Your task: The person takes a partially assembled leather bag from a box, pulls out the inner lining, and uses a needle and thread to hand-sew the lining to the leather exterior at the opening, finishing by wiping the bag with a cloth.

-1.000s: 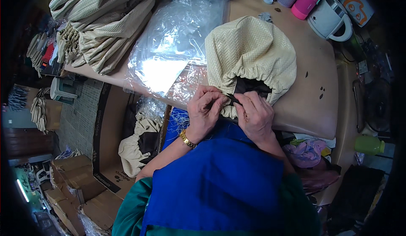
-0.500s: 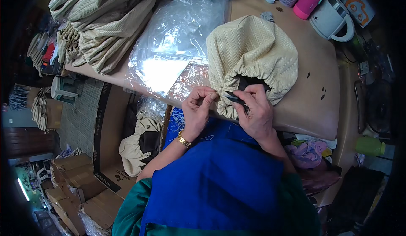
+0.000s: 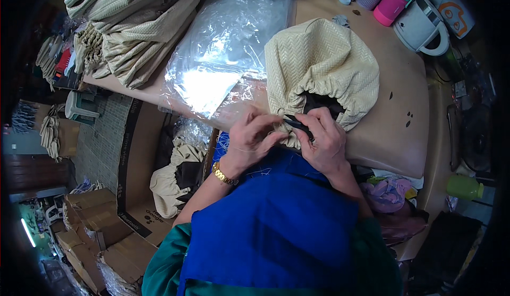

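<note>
A cream woven-pattern fabric cover point(image 3: 324, 52) lies on the padded table with its gathered opening toward me, dark inside. My right hand point(image 3: 324, 139) grips a small black tool point(image 3: 297, 124), like thread snips, at the cover's gathered edge. My left hand point(image 3: 249, 139), wearing a gold watch, is at that same edge just left of the tool, fingers curled; a fine thread seems to trail from it, but what its fingertips hold is unclear.
Clear plastic bags point(image 3: 207, 46) and stacked cream fabric point(image 3: 133, 25) lie left of the cover. A kettle point(image 3: 417, 25), pink flask point(image 3: 392, 4) and cups stand back right. Cardboard boxes point(image 3: 85, 211) fill the lower left; purple cloth point(image 3: 388, 192) lies below the table edge at right.
My left hand drew slightly down-left a moment earlier, then rose back to the cover's edge with its fingers shifted. The cover has shifted slightly right in view. The black tool stays in my right hand.
</note>
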`<state>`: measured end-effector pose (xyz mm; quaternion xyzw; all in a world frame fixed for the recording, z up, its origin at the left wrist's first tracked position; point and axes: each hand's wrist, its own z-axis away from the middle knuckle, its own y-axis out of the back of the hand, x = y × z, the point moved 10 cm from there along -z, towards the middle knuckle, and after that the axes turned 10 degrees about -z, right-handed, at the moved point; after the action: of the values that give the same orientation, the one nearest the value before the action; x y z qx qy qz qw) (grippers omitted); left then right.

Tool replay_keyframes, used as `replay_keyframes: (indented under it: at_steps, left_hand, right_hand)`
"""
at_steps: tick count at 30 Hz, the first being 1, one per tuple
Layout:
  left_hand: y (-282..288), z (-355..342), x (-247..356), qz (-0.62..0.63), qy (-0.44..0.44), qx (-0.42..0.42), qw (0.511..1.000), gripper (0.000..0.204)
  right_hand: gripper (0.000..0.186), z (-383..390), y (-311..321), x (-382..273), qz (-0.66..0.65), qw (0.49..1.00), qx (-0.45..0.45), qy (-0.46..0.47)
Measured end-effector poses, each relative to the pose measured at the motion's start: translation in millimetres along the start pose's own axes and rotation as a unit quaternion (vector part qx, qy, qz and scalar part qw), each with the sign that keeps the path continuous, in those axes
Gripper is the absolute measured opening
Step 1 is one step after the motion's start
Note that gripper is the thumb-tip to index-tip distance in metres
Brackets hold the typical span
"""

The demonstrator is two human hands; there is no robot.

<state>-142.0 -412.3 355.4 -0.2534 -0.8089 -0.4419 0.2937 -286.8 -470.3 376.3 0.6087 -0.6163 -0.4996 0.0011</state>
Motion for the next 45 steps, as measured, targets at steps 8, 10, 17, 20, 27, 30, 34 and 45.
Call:
replay_keyframes:
  at_steps: [8,10,17,20,27,30,34,45]
  left_hand:
    - [-10,-14,-3,-0.04,-0.013,-0.036,0.998,0.012]
    - [-15,-12,-2,-0.083,-0.025,-0.032,0.996,0.01]
    - [-19,-2,-15,-0.012,-0.029,0.041,0.999,0.015]
    - [-26,4,-31,0.049,0.035,0.023,0.998,0.014]
    - [-30,3,-40,0.091,0.061,0.027,0.994,0.015]
    - [-26,4,-30,0.083,0.026,0.041,0.995,0.016]
    - [-12,6,-10,0.023,-0.04,0.093,0.995,0.015]
    - [-12,27,31,0.041,-0.08,-0.193,0.977,0.033]
  right_hand:
    - [0.027,0,-1,-5,0.013,1.0,-0.01,-0.002]
    - [0.028,-1,-4,-6,0.024,1.0,-0.011,0.004]
    - [0.025,-1,-10,-10,-0.03,0.999,-0.037,0.007]
    - [0.025,-2,-10,-10,-0.067,0.997,-0.043,0.016]
    - [0.024,-2,-11,-5,-0.063,0.998,-0.025,-0.006]
    - [0.023,-2,-12,-3,-0.077,0.997,-0.027,-0.014]
    - [0.021,-3,-12,-5,-0.066,0.997,-0.033,0.0]
    - [0.029,-10,-4,33,-0.313,0.939,0.036,-0.139]
